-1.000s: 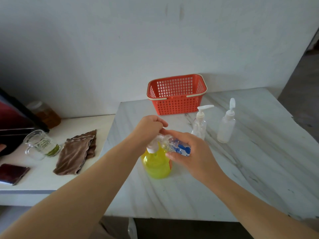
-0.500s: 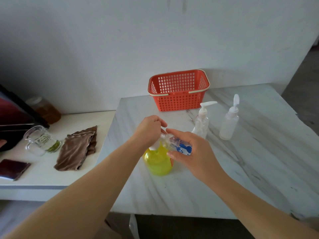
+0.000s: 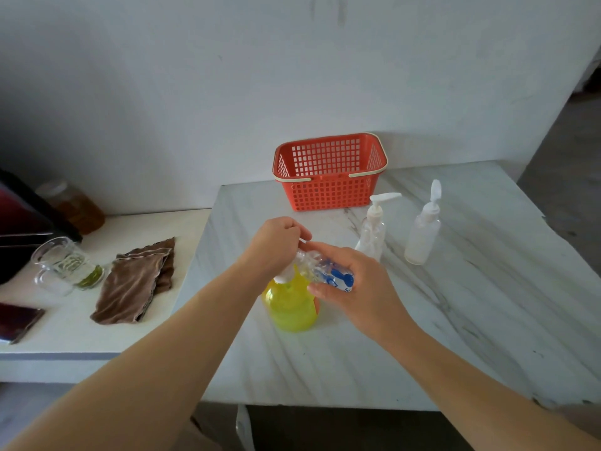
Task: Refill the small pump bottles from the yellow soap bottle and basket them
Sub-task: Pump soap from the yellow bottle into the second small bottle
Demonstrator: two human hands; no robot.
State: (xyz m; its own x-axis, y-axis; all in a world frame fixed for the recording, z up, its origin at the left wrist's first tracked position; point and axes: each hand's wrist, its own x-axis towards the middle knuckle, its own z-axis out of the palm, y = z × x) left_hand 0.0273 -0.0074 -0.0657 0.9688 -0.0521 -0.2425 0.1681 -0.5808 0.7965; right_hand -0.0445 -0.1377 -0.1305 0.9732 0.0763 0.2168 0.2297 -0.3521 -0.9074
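Centre of frame: yellow soap bottle (image 3: pixel 291 307) upright on marble table (image 3: pixel 455 320). Left hand (image 3: pixel 276 245) on top of it, fingers curled round white pump head. Right hand (image 3: pixel 354 288) just right of it, fingers wrapped round small clear bottle (image 3: pixel 328 275) with blue label, held on its side, mouth toward pump. Right of centre: clear pump bottle (image 3: pixel 372 232) and frosted pump bottle (image 3: pixel 422 236), upright, near each other, not touching. Red basket (image 3: pixel 328 193) behind them by wall. Left of frame: brown cloth (image 3: pixel 136 281), glass mug (image 3: pixel 65 265) on white counter.
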